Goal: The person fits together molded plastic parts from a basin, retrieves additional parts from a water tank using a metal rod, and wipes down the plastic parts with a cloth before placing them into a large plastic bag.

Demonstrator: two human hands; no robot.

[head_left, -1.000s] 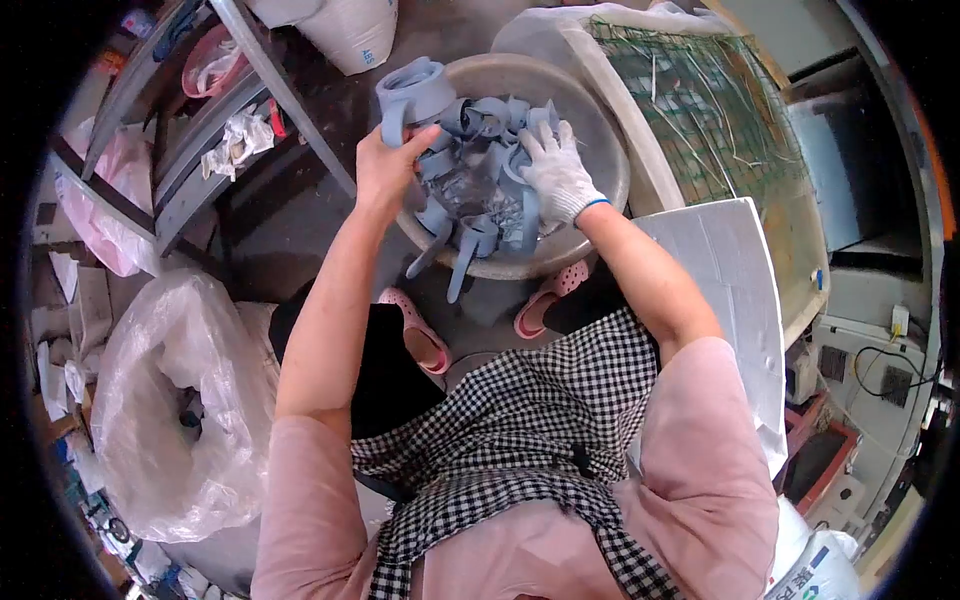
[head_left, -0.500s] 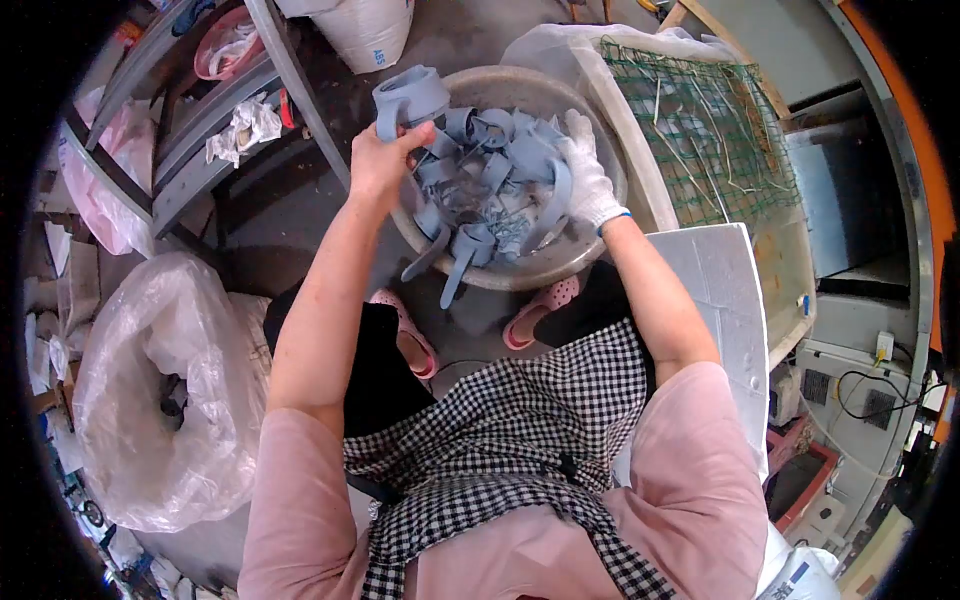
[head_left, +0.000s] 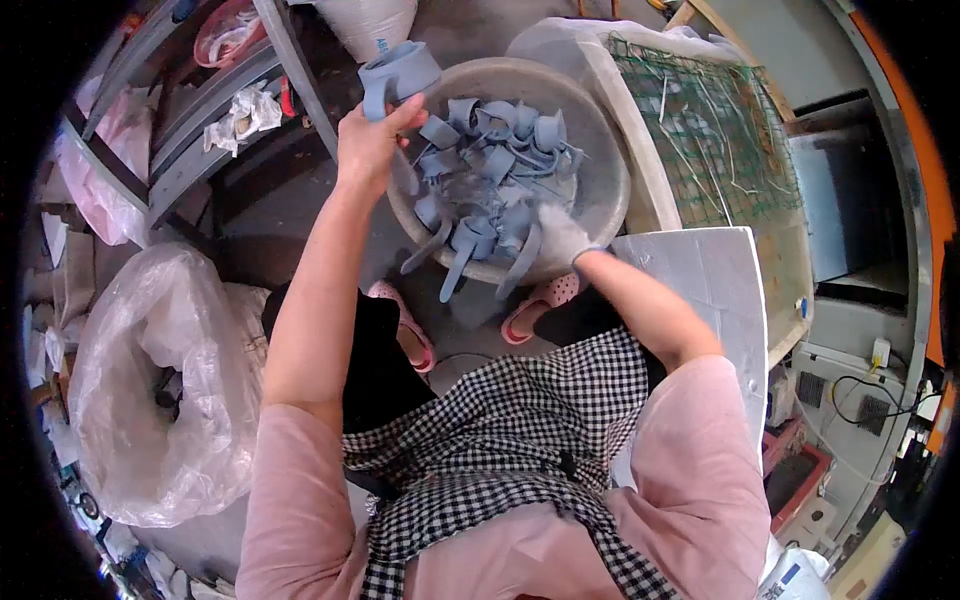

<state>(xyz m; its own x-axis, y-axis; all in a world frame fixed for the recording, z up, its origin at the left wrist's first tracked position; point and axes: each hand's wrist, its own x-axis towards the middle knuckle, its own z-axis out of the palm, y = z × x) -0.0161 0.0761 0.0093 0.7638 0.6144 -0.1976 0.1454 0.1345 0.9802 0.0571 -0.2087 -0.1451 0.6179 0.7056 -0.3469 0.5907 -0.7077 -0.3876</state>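
My left hand [head_left: 370, 140] is closed around a blue-grey plastic ring-shaped piece with a strap-like tail [head_left: 402, 72], held above the left rim of a large round basin [head_left: 605, 200]. Inside the basin lie several similar blue-grey pieces [head_left: 497, 162], along with thin scraps. My right hand [head_left: 560, 238], in a white glove, is low at the basin's near right side. It is beside another strap-tailed piece [head_left: 522, 255] whose tail hangs over the near rim. Motion blur smears the gloved fingers, so their grip is unclear.
A crate covered with green wire mesh [head_left: 700, 140] stands right of the basin, with a white foam board [head_left: 700, 270] nearer me. At left are a metal rack [head_left: 215, 130] and a large clear plastic bag [head_left: 160, 390]. A white sack [head_left: 370, 25] stands behind.
My right hand has moved down from the basin's far right side to its near side; a strap-tailed piece now lies at the near rim there. My left hand has risen slightly with its piece.
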